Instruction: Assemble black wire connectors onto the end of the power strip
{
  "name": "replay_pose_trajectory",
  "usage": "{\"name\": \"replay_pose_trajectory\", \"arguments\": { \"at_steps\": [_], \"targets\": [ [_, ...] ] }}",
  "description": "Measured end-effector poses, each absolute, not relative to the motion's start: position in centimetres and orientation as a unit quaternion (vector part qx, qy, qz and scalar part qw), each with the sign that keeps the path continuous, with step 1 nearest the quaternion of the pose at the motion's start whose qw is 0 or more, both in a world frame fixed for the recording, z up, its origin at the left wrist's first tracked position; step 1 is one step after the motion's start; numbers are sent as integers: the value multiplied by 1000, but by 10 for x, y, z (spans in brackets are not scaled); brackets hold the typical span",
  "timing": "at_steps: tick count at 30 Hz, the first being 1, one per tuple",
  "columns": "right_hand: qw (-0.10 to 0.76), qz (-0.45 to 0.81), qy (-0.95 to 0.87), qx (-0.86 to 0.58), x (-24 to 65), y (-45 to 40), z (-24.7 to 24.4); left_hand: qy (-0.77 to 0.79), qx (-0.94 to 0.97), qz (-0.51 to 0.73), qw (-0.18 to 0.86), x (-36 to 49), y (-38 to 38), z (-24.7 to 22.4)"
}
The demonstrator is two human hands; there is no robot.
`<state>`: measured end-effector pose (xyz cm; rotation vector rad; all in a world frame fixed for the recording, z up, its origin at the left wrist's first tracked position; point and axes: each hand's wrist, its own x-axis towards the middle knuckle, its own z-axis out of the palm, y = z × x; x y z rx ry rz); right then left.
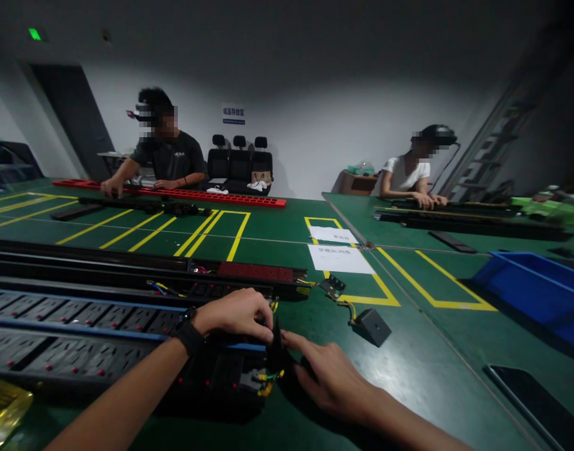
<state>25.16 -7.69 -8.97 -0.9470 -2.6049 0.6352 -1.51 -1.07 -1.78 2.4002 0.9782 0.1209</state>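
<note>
Bare forearms [122,394] of one person stretch over a green desk [394,382], a dark band [191,335] on the left wrist. Between the hands, at the right-hand end of the nearest black socket strip [89,358], a small black end piece [277,356] stands roughly upright, just right of and below the left hand [235,316] and just left of the right hand [331,376]; both seem equally near. The left grip has thumb and fingers close together, the right an index finger extended to the piece; I cannot tell whether either clamps it. Its long axis is steep, narrow tip pointing up; the strip runs left to right, its end wires [270,377] beside the piece.
</note>
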Motion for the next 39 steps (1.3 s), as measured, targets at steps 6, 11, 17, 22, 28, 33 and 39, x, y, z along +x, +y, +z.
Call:
{"name": "replay_pose_trajectory", "arguments": {
  "at_steps": [6,11,17,22,28,33,39],
  "targets": [
    [126,212,-911,-332,251,-76,-86,368,885,42,281,-15,-10,-18],
    [133,226,-916,-303,252,-74,-81,371,883,42,286,-15,-9,-18],
    [129,225,-922,-289,253,-74,-81,374,882,46,284,-15,-9,-19],
    [163,235,-905,-316,252,-72,-87,374,883,50,280,-15,-10,-18],
    [120,218,-923,-295,253,-71,-88,380,880,47,282,-15,-9,-20],
    [102,202,-930,-288,251,-74,-82,370,880,59,291,-14,-9,-18],
    [107,214,-927,-288,244,-73,-76,366,882,57,291,-14,-8,-18]
  ]
}}
